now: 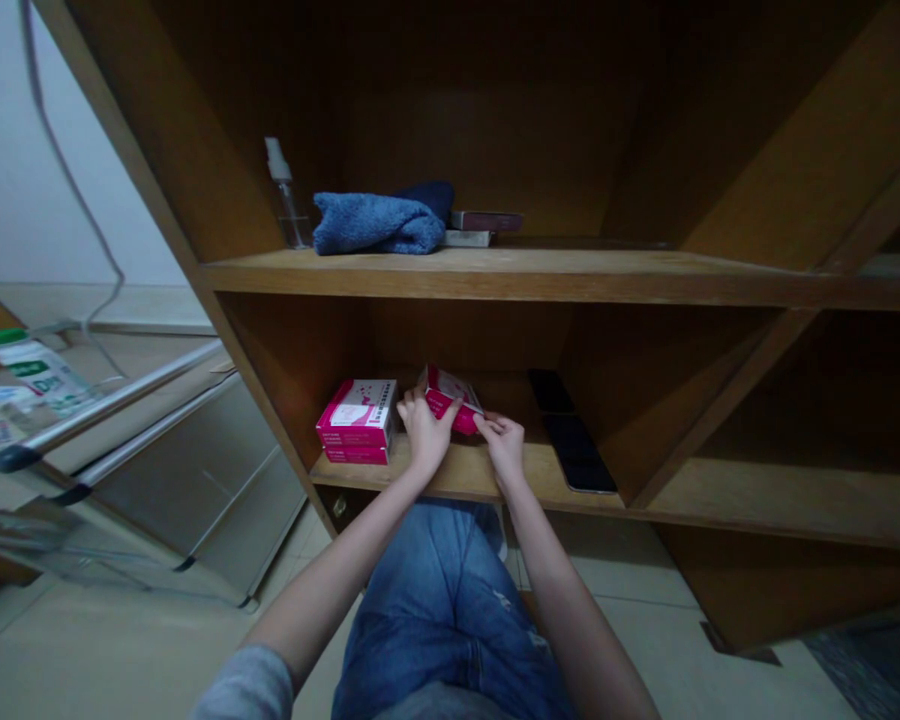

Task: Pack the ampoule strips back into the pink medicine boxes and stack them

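A pink and white medicine box (444, 385) is tilted on the lower shelf between my hands. My left hand (429, 428) grips its left and front side, the thumb lying along the near face. With fingers pinched together, my right hand (504, 440) holds the box's right end. Just left of my left hand sits a stack of two similar pink boxes (356, 410), flat with their printed sides showing. Right of my right hand, dark flat phone-like devices (583, 450) lie on the same shelf.
The upper shelf (555, 275) carries a clear spray bottle (292, 210), a folded blue towel (379, 222) and small flat boxes (486, 222). A wooden divider (690, 420) bounds the compartment on the right. At left stands a metal-framed cart (172, 480) with a green-capped bottle (37, 370).
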Tool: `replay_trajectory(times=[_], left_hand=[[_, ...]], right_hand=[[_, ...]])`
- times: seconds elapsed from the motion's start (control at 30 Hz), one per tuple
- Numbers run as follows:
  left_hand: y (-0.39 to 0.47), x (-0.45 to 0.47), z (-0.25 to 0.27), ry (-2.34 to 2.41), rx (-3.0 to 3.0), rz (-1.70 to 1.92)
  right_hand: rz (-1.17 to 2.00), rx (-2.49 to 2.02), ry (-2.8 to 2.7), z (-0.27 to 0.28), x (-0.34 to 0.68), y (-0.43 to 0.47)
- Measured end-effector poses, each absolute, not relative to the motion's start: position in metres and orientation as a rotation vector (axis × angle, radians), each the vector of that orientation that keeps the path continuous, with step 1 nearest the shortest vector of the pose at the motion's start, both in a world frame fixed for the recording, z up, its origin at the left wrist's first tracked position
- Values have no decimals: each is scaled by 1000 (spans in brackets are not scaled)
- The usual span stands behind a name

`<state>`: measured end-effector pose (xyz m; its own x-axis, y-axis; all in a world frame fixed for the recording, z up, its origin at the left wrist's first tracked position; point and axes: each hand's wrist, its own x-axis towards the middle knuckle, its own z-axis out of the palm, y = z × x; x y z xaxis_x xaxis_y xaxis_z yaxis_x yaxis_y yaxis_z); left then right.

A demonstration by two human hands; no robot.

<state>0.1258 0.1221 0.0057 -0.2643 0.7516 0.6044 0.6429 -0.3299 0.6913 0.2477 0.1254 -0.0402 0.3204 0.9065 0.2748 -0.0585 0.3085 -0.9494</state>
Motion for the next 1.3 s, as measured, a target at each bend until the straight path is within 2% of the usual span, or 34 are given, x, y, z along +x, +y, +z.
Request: replay_trajectory(times=[0.13, 0.23, 0.4, 0.63, 0.73, 0.83, 1.03, 1.23, 1.3], left_hand=[[101, 111, 41, 1835, 1838, 1729], [89, 87, 59, 1835, 1806, 1934], [88, 34, 54, 1943, 1706, 2012], [92, -8, 21, 1871, 1702, 1962], [92, -12, 19, 1847, 1695, 1971], [94, -19, 18, 1765, 1672, 1944], [99, -26, 21, 1634, 1560, 1916], [39, 3, 22, 1862, 1856, 2026], [-1, 15, 10, 1801, 2003, 1823]], right_hand=[[813, -958, -1002, -5, 228, 107], [867, -844, -1088, 22, 207, 101], [965, -865, -1405, 42, 175, 106], [482, -1283, -1924, 70, 156, 106], [295, -1297, -2050, 80, 155, 102], [262, -1260, -2104, 80, 155, 99], [497, -1167, -2008, 63, 151, 100], [1124, -809, -1800, 25, 190, 59], [1334, -784, -1909, 2, 214, 28]])
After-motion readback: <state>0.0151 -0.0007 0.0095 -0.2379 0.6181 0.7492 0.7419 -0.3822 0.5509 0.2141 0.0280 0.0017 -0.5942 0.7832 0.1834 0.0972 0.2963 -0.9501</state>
